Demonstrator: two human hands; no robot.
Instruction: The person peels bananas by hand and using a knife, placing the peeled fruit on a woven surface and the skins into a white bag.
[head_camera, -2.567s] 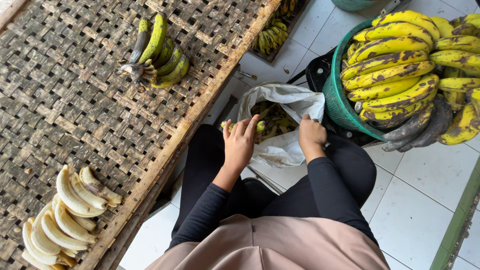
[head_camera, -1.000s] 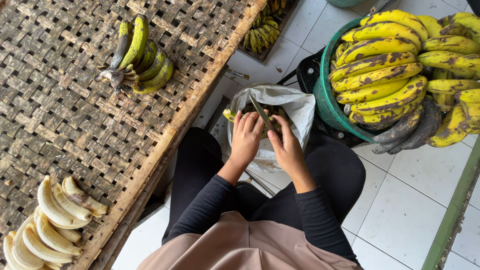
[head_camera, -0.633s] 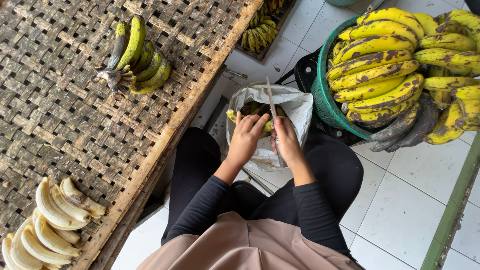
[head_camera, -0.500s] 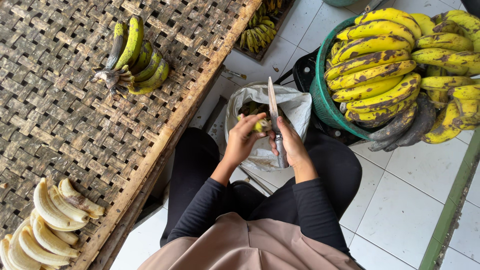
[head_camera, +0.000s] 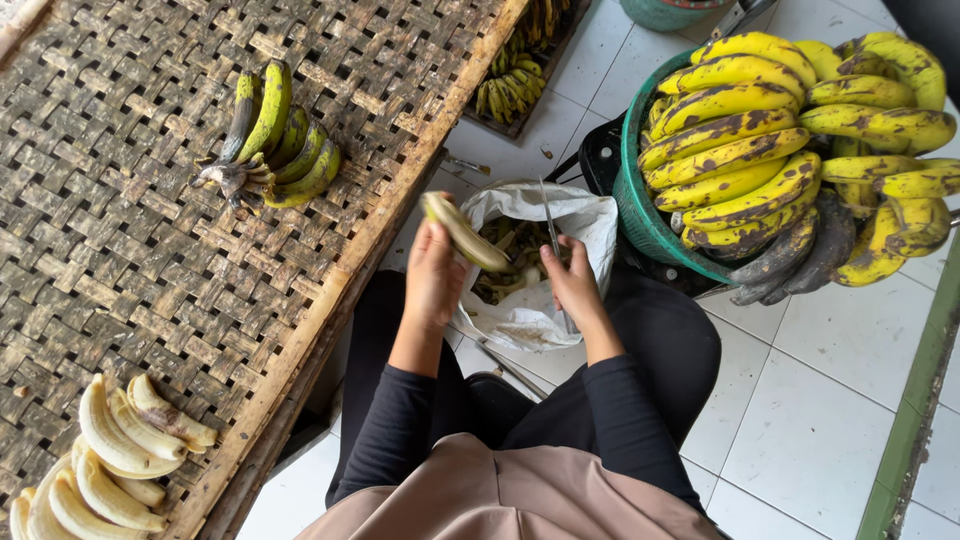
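Over the white bag (head_camera: 520, 300), at the centre of the head view, I see both hands at work. My left hand (head_camera: 435, 275) is curled around a peeled banana (head_camera: 462, 232), fingers wrapped on its lower part; the fruit slants up and to the left, its pale tip clear of the hand. My right hand (head_camera: 575, 285) is clenched on the handle of a knife (head_camera: 550, 225), whose thin blade points away from me, toward the far side of the bag. The two hands are near each other but apart, the bag's open mouth between them; peels lie inside it.

Left: a woven table (head_camera: 130, 250) carrying a green bunch (head_camera: 275, 140) at its far part and a pile of peeled bananas (head_camera: 110, 455) at its near left corner.

Right: a green basket (head_camera: 640, 215) heaped with yellow, brown-spotted bananas (head_camera: 790, 140), some blackened at the lower edge. It stands just beside the bag, on the white tiled floor (head_camera: 820, 400).

Far centre: a small tray of bananas (head_camera: 515, 75) on the floor, partly hidden by the table edge.

Near: black sleeves and lap, with a tan garment at the bottom edge.
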